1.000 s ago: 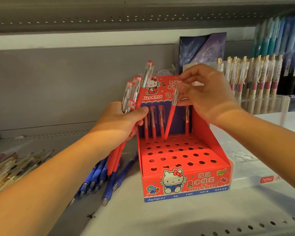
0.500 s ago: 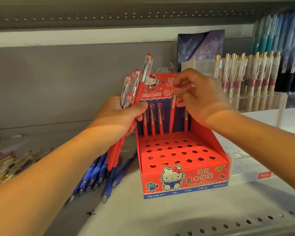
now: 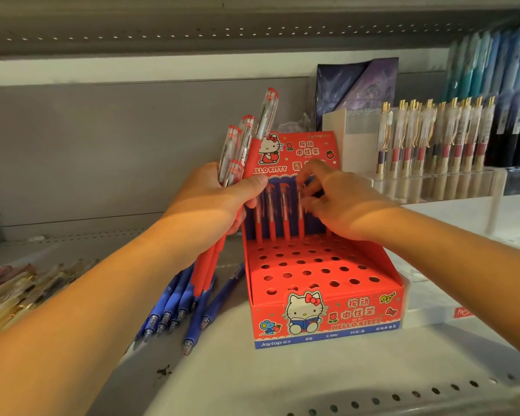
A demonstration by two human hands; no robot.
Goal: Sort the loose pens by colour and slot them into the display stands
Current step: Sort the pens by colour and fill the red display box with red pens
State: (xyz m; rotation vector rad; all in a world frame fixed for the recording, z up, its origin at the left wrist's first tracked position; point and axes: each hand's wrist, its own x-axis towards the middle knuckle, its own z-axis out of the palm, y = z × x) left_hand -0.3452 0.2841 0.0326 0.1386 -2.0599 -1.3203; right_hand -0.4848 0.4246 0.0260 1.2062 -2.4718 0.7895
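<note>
1. On the shelf (image 3: 312,379), near its front edge, the display stand (image 3: 327,319) is standing with its holed deck sloping up toward the back wall. Most holes are showing vacant.
2. Change noted: a second ago the right hand (image 3: 339,202) was holding one red pen tilted, its tip just meeting a back-row hole. Now the seated red pen (image 3: 300,217) is standing upright in that row, just beside three red pens (image 3: 270,217) on its left. Judgement: this insertion is effectively finishing, and the back row is filling from the left.
3. The right hand is keeping its fingers curled round the seated red pen's upper end, pinching it. Blur is hiding the exact contact.
4. The left hand (image 3: 210,202) is gripping the bundle of red pens (image 3: 240,151) with fingers and thumb wrapped fully round, beside the stand's left wall.
5. Orientation: the seated red pen's long axis is running near vertical, tip down in the hole and clip end up. The bundle is leaning slightly, with clear clip ends up and red grip ends down.
6. Blue pens (image 3: 174,307) are lying loose on the shelf left of the stand, tips pointing toward the front edge and awaiting sorting.
</note>
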